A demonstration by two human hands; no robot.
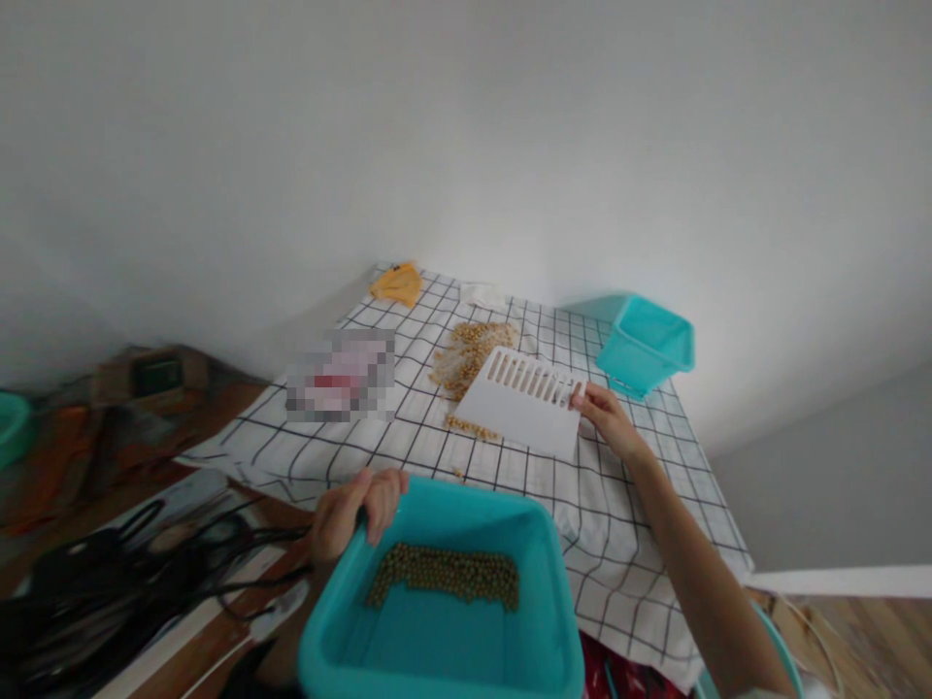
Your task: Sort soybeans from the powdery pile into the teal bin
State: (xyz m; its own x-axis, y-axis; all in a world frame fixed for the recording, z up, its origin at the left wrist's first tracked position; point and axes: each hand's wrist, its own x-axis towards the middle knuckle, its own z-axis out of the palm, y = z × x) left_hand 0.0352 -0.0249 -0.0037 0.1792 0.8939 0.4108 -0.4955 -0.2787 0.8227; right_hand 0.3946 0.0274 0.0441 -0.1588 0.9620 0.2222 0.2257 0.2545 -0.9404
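Observation:
Fingers of my left hand (358, 513) are wrapped over the left rim of a turquoise plastic basin (473, 507), close to me at the table's front edge. Small round gold-green beads (451, 573) lie in a band along the far side of its floor. My right hand (606, 416) pinches the right corner of a white flat board (510, 413) with a row of slots along its far edge. That board is tilted over the checked cloth. Loose golden beads (481, 340) are spread behind and to the left of it, with a few along its near edge.
An upright turquoise bin (645, 340) stands at the back right. A yellow cloth (398, 283) and a white scrap (482, 295) lie at the back. A blurred-out pinkish item (341, 377) is on the left. Tangled black cables (146, 573) fill the lower left.

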